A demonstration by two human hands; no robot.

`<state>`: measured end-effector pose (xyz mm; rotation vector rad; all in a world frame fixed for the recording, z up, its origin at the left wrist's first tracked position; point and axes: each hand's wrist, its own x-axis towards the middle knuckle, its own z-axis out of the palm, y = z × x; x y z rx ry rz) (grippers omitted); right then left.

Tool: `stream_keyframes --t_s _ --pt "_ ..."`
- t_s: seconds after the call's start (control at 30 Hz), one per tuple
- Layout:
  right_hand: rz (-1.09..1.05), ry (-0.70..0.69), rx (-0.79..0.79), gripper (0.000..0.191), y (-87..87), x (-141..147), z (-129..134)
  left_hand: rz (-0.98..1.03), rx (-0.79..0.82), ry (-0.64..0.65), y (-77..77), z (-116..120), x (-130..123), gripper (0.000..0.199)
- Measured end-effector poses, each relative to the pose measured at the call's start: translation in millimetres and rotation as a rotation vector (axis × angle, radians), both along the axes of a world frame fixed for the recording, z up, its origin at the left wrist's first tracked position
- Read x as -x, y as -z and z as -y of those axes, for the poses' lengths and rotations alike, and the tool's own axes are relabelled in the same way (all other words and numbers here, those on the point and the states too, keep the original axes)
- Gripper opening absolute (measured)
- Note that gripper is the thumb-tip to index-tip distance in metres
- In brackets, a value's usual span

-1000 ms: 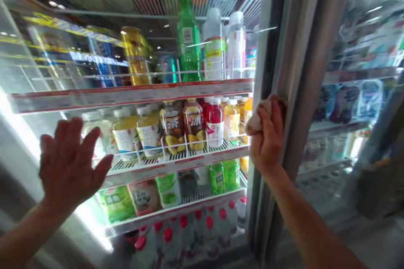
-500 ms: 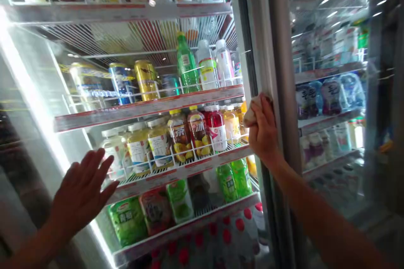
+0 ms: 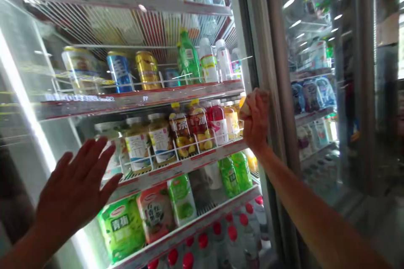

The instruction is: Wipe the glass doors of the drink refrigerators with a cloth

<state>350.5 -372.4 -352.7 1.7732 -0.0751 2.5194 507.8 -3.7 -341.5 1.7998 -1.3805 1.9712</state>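
Observation:
My right hand (image 3: pixel 257 119) is closed around a pale cloth (image 3: pixel 246 107), which is pressed to the glass at the metal door frame (image 3: pixel 276 63) of a drinks fridge. My left hand (image 3: pixel 75 180) is held up at lower left with its fingers apart and nothing in it. I cannot tell whether it touches the glass. Beyond the glass, near my left hand, stand pale-labelled bottles (image 3: pixel 138 145). Closer to my right hand are a yellow-orange bottle (image 3: pixel 231 121) and a red drink bottle (image 3: pixel 218 124).
Shelves hold a blue can (image 3: pixel 119 71), a gold can (image 3: pixel 147 70), a green bottle (image 3: pixel 189 56) and green drink packs (image 3: pixel 121 229). Red-capped bottles (image 3: pixel 232 239) stand at the bottom. A bright light strip (image 3: pixel 28 109) runs down the left. More stocked shelves (image 3: pixel 315 115) show through glass at right.
The view has shifted a little, so the upper shelves sit higher in it. My right hand stays by the frame with the cloth, slightly further left. My left hand remains raised and spread.

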Motion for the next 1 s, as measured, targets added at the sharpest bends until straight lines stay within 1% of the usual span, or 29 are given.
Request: stream_keyframes --t_s 0.1,0.13,0.17,0.2,0.23,0.27,0.33,0.37,0.4,0.43,0.47,0.53,0.57,0.6,0.63,0.67,0.73,0.77,0.8,0.83,0.93,0.97,1.0 --pt "-0.144 -0.011 0.109 0.058 24.6 -21.5 -72.8 -0.044 -0.007 0.067 0.8 3.5 1.0 0.06" --pt "-0.235 -0.001 0.157 0.059 30.6 -25.9 -89.9 -0.029 -0.003 0.088 1.3 3.8 0.2 0.059" --pt "-0.307 0.022 0.196 0.06 33.4 -28.1 -100.3 0.001 0.001 0.104 2.1 3.3 -1.3 0.06" --pt "-0.339 0.053 0.199 0.059 32.0 -28.4 -104.2 0.04 0.0 0.114 3.3 2.0 -3.2 0.06" --pt "-0.322 0.083 0.165 0.058 26.3 -27.5 -103.2 0.073 -0.001 0.116 5.0 -0.1 -5.6 0.061" --pt "-0.258 0.104 0.096 0.055 17.0 -26.4 -99.9 0.096 0.003 0.115 7.0 -2.8 -8.0 0.063" --pt "-0.081 0.108 -0.072 0.052 -6.6 -28.5 -99.4 0.113 0.027 0.118 11.2 -8.9 -12.2 0.066" --pt "-0.031 0.096 -0.119 0.052 -17.7 -33.3 -107.1 0.111 0.045 0.128 13.0 -11.8 -13.5 0.067" --pt "-0.043 0.087 -0.115 0.053 -26.6 -40.7 -121.3 0.104 0.063 0.144 14.3 -14.5 -14.3 0.068" --pt "-0.099 0.084 -0.063 0.053 -32.7 -50.1 -141.0 0.095 0.079 0.164 15.0 -16.8 -14.4 0.068" --pt "-0.199 0.087 0.033 0.054 -36.0 -60.1 -163.7 0.08 0.095 0.182 15.1 -19.1 -14.2 0.067" --pt "-0.397 0.103 0.278 0.053 -37.8 -75.7 -205.7 0.035 0.146 0.205 13.7 -24.4 -13.6 0.066" --pt "-0.491 0.116 0.386 0.053 -38.7 -79.1 -219.4 0.01 0.181 0.212 12.4 -27.6 -13.9 0.065" --pt "-0.553 0.126 0.436 0.053 -40.6 -79.1 -226.5 -0.008 0.21 0.22 10.9 -31.3 -14.8 0.065" --pt "-0.574 0.134 0.4 0.054 -43.8 -76.1 -227.3 -0.026 0.225 0.223 9.2 -35.4 -16.3 0.064" --pt "-0.553 0.137 0.277 0.055 -47.6 -71.3 -223.6 -0.042 0.226 0.228 7.2 -39.6 -18.3 0.064" --pt "-0.419 0.12 -0.088 0.056 -53.2 -62.3 -213.3 -0.057 0.213 0.25 2.4 -47.2 -23.0 0.062" --pt "-0.354 0.106 -0.218 0.056 -53.3 -60.5 -212.0 -0.058 0.213 0.265 -0.4 -50.1 -25.3 0.061" --pt "-0.328 0.096 -0.25 0.055 -51.0 -61.5 -215.5 -0.054 0.224 0.283 -3.4 -52.3 -27.3 0.06" --pt "-0.347 0.093 -0.178 0.054 -46.8 -65.2 -223.8 -0.045 0.238 0.3 -6.5 -53.8 -29.0 0.059" --pt "-0.517 0.131 0.311 0.049 -31.8 -82.9 -258.2 -0.013 0.251 0.322 -13.4 -54.8 -32.3 0.06" --pt "-0.559 0.149 0.428 0.047 -29.5 -86.1 -264.2 -0.002 0.253 0.318 -14.3 -54.4 -32.9 0.061" --pt "-0.58 0.165 0.479 0.046 -29.6 -86.2 -263.8 0.005 0.256 0.307 -14.5 -53.9 -33.1 0.062"
